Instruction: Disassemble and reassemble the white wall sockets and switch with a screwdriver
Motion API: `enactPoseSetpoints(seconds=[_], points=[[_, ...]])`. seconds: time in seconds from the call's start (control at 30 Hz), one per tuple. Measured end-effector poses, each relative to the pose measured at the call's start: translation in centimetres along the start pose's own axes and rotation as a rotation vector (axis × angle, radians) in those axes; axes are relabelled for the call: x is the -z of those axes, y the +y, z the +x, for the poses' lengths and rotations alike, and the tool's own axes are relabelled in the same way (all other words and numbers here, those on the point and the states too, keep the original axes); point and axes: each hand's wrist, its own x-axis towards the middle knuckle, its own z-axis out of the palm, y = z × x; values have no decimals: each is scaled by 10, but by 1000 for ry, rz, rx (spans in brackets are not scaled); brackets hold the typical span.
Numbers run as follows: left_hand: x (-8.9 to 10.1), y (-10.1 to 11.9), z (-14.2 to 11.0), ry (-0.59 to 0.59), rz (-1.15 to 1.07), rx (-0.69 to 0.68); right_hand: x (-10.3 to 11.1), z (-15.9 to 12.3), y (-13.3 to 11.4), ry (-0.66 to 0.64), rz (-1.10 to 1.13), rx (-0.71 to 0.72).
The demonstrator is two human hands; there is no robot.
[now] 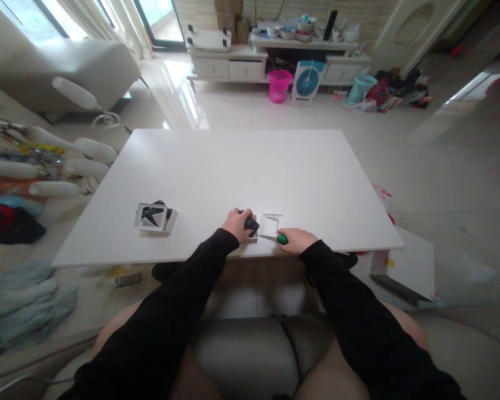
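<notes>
Head view | left hand (235, 224) clamped on black piece (252, 224), over small box (253, 238) near table (250, 172) edge | right hand (298, 242), apart, gripping green handle (282, 239) by white frame (271, 215); tip perhaps a tool's, unclear | steady piece low, fingers clear of tip, pressure light

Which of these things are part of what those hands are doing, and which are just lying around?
In the work:
- black piece, in the left hand
- green handle, in the right hand
- white frame between them
- frame pile on the left, probably

Lying about, it seems:
- pink basket
- fan
- blue basket
- dishes
</notes>
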Motion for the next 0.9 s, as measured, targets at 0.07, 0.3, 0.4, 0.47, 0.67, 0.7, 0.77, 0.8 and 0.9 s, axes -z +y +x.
enactPoseSetpoints(seconds=[0.07, 0.3, 0.4, 0.47, 0.67, 0.7, 0.77, 0.8, 0.9], points=[[4, 1, 2, 12, 2, 3, -2, 1, 1, -10, -11, -2], [14, -3, 4, 51, -29, -63, 9, -9, -4, 99, 24, -85], [19, -1, 2, 176, -117, -132, 19, -13, -10, 237, 196, -52], [22, 3, -1, 276, -201, -225, 23, -13, -15, 331, 374, 9], [23, 19, -14, 537, -378, -408, 21, -7, -32, 249, 1238, 25], [22, 20, -16, 543, -388, -409, 20, -6, -34, 272, 1350, 12], [21, 21, -19, 519, -388, -413, 19, -5, -35, 351, 1502, -16], [21, 21, -21, 497, -381, -419, 19, -4, -36, 373, 1548, -32], [23, 19, -24, 436, -348, -444, 17, -4, -36, 361, 1601, -65]])
